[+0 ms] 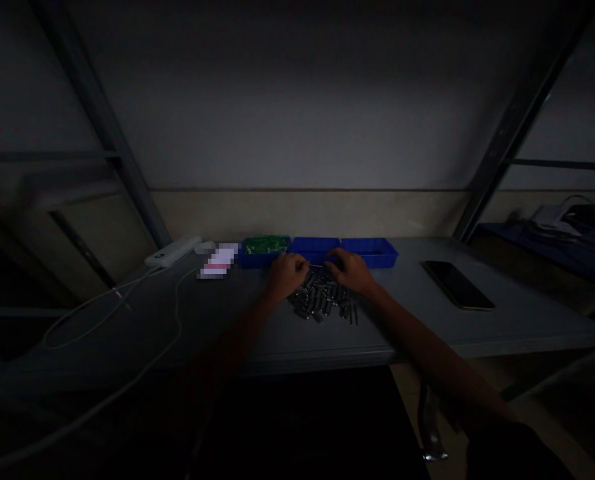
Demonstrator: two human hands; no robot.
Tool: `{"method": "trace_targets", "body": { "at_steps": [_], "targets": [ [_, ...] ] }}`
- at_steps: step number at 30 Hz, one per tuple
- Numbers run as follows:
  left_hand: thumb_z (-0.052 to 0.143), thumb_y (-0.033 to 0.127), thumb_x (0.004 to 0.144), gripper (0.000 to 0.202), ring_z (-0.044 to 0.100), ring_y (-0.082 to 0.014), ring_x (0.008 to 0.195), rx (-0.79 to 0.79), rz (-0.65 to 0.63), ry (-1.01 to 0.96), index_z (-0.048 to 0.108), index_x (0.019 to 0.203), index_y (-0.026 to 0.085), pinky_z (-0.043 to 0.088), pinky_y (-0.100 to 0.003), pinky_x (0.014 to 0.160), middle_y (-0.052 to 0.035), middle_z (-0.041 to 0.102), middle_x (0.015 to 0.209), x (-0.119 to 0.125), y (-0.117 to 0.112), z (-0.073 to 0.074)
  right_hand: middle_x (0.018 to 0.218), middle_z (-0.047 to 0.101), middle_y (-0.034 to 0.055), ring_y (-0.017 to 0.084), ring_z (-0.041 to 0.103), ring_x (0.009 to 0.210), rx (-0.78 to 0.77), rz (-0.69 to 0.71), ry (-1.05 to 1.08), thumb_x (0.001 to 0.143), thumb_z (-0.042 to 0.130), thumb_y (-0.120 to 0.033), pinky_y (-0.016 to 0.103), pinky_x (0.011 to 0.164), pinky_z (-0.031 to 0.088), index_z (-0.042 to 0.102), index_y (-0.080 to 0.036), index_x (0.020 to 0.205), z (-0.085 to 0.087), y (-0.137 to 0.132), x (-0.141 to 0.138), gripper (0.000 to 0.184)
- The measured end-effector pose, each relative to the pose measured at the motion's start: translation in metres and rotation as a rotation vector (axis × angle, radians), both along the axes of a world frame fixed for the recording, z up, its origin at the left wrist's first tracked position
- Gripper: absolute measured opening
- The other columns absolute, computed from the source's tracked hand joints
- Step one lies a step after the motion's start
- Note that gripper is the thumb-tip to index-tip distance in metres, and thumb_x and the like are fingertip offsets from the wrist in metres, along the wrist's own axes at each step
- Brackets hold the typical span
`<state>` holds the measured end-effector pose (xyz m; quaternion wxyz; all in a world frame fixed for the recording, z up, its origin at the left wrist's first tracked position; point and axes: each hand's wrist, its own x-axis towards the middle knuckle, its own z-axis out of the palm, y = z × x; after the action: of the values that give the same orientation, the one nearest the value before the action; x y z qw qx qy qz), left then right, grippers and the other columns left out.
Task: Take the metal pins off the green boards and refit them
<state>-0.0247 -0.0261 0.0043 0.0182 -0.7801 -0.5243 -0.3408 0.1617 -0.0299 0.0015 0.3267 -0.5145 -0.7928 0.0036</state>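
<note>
A pile of several small grey metal parts (323, 302) lies on the grey table (502, 320) in front of three blue bins. My left hand (287, 275) rests at the pile's far left edge with its fingers curled. My right hand (351, 270) sits at the pile's far right edge, fingers bent toward the left hand. Between the two hands a thin metal piece (317, 266) seems pinched, but the dim light hides the details. The left blue bin (265, 251) holds green pieces; the middle bin (316, 247) and the right bin (375, 251) look dark inside.
A dark phone (457, 285) lies flat on the table to the right. A white power bank (173, 251) with a white cable (127, 293) and a small pink-white card (218, 261) sit at the left. Metal shelf posts rise on both sides.
</note>
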Motion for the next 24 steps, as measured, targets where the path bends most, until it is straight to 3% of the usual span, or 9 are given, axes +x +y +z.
{"method": "trace_targets", "body": {
  "at_steps": [4,9,15,17,24],
  "targets": [
    [0.044,0.027,0.084,0.026,0.055,-0.0181,0.072,0.025,-0.076,-0.102,0.06,0.067,0.016,0.041,-0.03,0.071,-0.0052,0.064,0.07,-0.0011,0.004,-0.0005,0.091,0.066,0.0059,0.016,0.059,0.077,0.011,0.137,-0.054,0.083,0.053,-0.027,0.025,0.068,0.04,0.058,-0.019,0.1,-0.0023,-0.0038,-0.0065,0.02],
    [0.042,0.026,0.085,0.029,0.053,-0.017,0.068,0.009,-0.151,-0.106,0.054,0.06,0.018,0.04,-0.03,0.069,-0.0027,0.059,0.063,0.0003,0.0031,-0.0016,0.09,0.065,0.0069,0.017,0.059,0.08,0.067,0.136,-0.083,0.087,0.047,-0.026,0.026,0.07,0.04,0.058,-0.018,0.093,-0.0056,-0.0006,-0.0054,0.015],
    [0.051,0.026,0.081,0.01,0.056,-0.017,0.077,0.037,-0.255,-0.194,0.057,0.085,0.018,0.043,-0.029,0.073,-0.0019,0.062,0.076,-0.0007,0.0019,-0.0041,0.091,0.065,0.0067,0.016,0.059,0.082,0.088,0.165,-0.077,0.09,0.043,-0.027,0.025,0.072,0.041,0.058,-0.019,0.092,-0.0064,0.0015,-0.0052,0.018],
    [0.051,0.025,0.081,0.009,0.056,-0.017,0.078,0.046,-0.292,-0.173,0.056,0.084,0.019,0.043,-0.029,0.074,-0.0019,0.062,0.077,-0.0012,0.0017,-0.0046,0.092,0.066,0.0069,0.017,0.059,0.084,0.087,0.183,-0.07,0.091,0.041,-0.027,0.025,0.073,0.041,0.059,-0.019,0.092,-0.0066,0.0011,-0.0062,0.019],
    [0.045,0.028,0.086,0.018,0.055,-0.017,0.074,0.058,-0.258,-0.123,0.055,0.075,0.019,0.042,-0.029,0.07,-0.0021,0.061,0.072,-0.0024,0.0026,-0.0034,0.085,0.065,0.0042,0.015,0.058,0.073,0.087,0.174,0.008,0.087,0.049,-0.031,0.024,0.066,0.041,0.055,-0.019,0.099,-0.0042,-0.0045,-0.008,0.018]
  ]
}}
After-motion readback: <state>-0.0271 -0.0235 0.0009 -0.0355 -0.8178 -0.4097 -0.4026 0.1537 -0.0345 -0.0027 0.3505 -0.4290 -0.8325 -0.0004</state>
